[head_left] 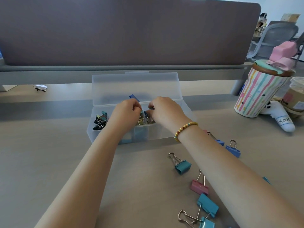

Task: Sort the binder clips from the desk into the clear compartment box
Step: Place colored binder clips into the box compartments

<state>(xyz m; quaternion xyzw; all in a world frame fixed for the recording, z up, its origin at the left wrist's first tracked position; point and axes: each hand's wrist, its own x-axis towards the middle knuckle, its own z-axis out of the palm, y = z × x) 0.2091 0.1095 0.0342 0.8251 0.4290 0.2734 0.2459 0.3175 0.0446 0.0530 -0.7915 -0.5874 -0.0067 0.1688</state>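
Far left on the pale grey bench [49,162] lies a pair of folded glasses [40,87], well out of my way. Next comes the clear plastic compartment box [164,134] with its lid [136,86] tipped back and standing open, so I can reach in from above. Its left compartment holds a heap of small black and coloured binder clips [100,120], and a blue clip shows through the near wall lower down.

My left hand [127,111] is over the middle of the box, fingers curled in; a large blue binder clip [134,97] sticks up just beyond them, and I judge I am pinching it to lower it into a compartment, though the contact itself is hidden behind my knuckles. Under and between my hands is a pile of small gold-coloured clips [141,120] in the middle compartment.

My right hand [164,111], with a beaded gold bracelet [185,130] at the wrist, is just beside the left, fingers curled down into the box; whether they hold a clip I cannot tell. I think I bring both hands together here to steady or sort what goes in.

To the right, near my forearm, the loose large clips wait on the bench: a teal one [182,167], two blue ones [232,150], a pink one [199,186], and more teal ones [208,205] nearest me. Far right stand a striped lidded cup [258,94] and a white plush toy [279,117].
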